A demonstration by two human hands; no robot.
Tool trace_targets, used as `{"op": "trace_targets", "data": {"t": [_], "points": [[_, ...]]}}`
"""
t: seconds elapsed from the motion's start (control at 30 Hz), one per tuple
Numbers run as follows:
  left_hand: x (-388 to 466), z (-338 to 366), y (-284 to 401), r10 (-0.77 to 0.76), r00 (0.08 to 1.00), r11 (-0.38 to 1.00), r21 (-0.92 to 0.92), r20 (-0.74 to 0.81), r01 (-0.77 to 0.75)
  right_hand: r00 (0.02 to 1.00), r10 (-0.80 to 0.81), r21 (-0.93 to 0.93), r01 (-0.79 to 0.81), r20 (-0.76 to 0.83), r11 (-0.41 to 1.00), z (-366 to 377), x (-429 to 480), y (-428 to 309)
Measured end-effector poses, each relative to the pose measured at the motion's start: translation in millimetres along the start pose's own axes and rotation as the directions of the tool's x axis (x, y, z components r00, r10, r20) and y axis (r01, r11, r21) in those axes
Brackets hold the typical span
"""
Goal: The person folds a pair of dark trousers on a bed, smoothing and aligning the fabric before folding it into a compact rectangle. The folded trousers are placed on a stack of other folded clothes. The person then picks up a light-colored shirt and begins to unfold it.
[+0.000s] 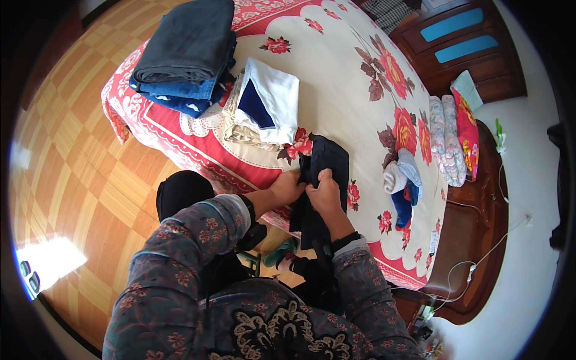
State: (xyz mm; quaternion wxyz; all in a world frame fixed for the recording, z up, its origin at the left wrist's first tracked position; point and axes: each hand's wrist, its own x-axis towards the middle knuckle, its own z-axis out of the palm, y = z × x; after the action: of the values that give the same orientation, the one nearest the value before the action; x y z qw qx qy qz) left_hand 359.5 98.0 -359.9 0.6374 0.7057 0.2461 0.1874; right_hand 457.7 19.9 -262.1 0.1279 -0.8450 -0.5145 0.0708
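A dark navy garment point(330, 155) lies partly on the near edge of the bed and hangs down over it toward my lap. My left hand point(283, 189) grips its left part, close to a black strip along its edge. My right hand point(324, 192) is closed on the cloth just beside it, thumb on top. The two hands nearly touch. Just beyond them is a small stack of folded clothes, with a white garment with a navy panel point(274, 99) on top and beige cloth point(245, 132) below.
A taller pile, topped by a folded dark grey garment point(184, 42), stands on the bed's left. Rolled socks point(402, 177) lie to the right. Folded floral quilts point(445, 139) rest by the wooden headboard point(477, 252), where white cables point(463, 265) run. The bed wears a rose-patterned cover point(333, 81).
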Motion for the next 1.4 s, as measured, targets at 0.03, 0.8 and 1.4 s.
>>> {"op": "trace_targets", "data": {"t": [0.03, 0.8, 1.4], "points": [[0.7, -0.7, 0.7, 0.007, 1.0, 1.0, 0.022, 0.02, -0.008, 0.992, 0.113, 0.146, -0.119, 0.05, 0.982, -2.6, 0.4, 1.4], [4.5, -22.6, 42.7, -0.212, 0.97, 0.974, -0.06, 0.123, 0.221, 0.838, -0.517, -0.197, 0.544, 0.174, 0.816, -20.9, 46.9, 54.2], [35.5, -57.5, 25.7, -0.064, 0.997, 0.995, -0.078, 0.04, 0.067, 0.846, -0.478, 0.094, 0.47, 0.234, 0.878, -49.2, -72.7, 61.5]]}}
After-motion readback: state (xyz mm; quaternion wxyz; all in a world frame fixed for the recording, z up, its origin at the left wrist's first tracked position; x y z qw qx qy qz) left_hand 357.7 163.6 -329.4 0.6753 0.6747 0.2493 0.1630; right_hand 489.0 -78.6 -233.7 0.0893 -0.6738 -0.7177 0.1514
